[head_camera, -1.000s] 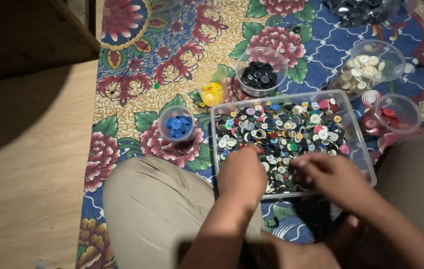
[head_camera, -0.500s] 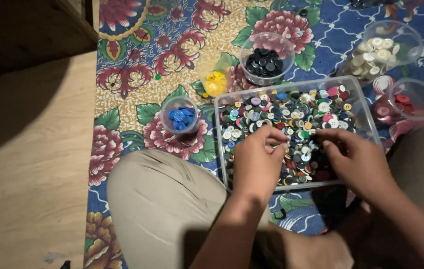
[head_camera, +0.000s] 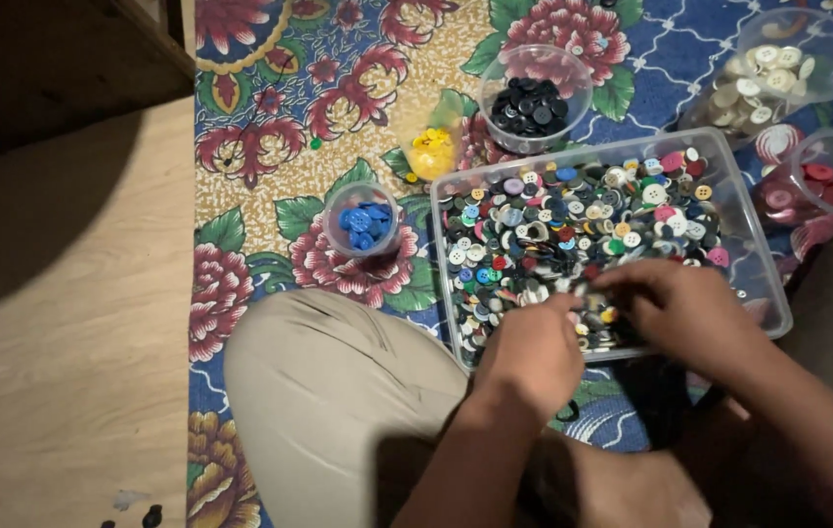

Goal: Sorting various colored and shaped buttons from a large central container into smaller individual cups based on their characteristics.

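A floral mat (head_camera: 270,117) covers the wooden floor (head_camera: 55,323) under you. Directly on it, under your hands, sits a clear tray (head_camera: 754,259) of mixed buttons; beyond your hands, tubs of black buttons (head_camera: 532,103) and white buttons (head_camera: 764,78), and a red-button cup (head_camera: 827,181) to their right. Left of your hands: a blue-button cup (head_camera: 362,217) and a yellow-button cup (head_camera: 432,149).

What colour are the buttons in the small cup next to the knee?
Blue. The small cup holds only blue buttons, clearest in the head view.
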